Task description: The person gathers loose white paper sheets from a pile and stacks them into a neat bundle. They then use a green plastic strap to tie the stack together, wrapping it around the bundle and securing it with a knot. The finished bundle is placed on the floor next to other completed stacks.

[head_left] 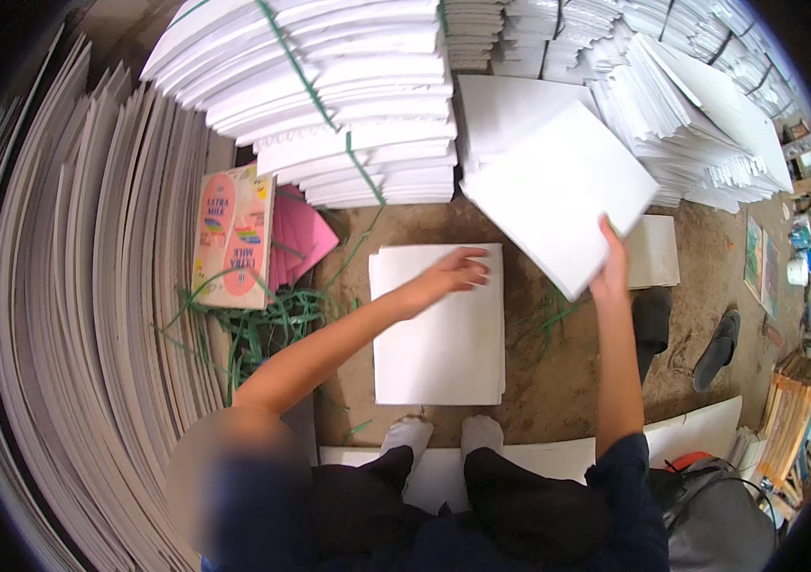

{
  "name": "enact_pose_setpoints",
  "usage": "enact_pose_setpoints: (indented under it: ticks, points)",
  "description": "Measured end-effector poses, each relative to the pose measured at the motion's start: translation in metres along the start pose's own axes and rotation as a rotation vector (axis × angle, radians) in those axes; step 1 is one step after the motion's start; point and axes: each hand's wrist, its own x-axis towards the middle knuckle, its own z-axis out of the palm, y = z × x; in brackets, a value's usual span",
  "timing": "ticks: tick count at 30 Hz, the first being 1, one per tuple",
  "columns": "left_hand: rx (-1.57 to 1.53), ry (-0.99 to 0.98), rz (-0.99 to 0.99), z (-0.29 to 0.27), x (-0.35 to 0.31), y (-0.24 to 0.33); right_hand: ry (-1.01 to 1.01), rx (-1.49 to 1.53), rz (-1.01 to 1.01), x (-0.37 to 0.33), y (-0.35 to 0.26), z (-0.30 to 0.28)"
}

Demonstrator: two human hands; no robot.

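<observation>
My right hand [611, 262] grips a large white paperboard sheet [558, 191] by its near right edge, thumb on top, fingers underneath. The sheet is tilted at an angle, its far end over a pile of white sheets [510, 105]; whether it is one sheet or several I cannot tell. My left hand [451, 278] is open with fingers apart over a low stack of white sheets [439, 353], which lies on the floor before my feet. Whether the fingertips touch that stack is unclear.
Tall white bundles [358, 95] tied with green strap stand at the far side. Grey boards [110, 238] line the left. A printed carton piece [234, 238], pink sheets [299, 234] and tangled green strapping [282, 329] lie nearby. At right are black slippers [716, 351] and a dark bag [725, 520].
</observation>
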Motion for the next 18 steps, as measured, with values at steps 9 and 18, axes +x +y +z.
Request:
enact_pose_setpoints:
  ticks: [9,18]
  points:
    - [0.098,0.559,0.134,0.028,-0.087,-0.042,-0.279,-0.403,0.291,-0.134,0.067,-0.011]
    - [0.926,0.952,-0.160,0.023,-0.106,-0.118,-0.253,-1.448,-0.073,-0.124,0.130,-0.016]
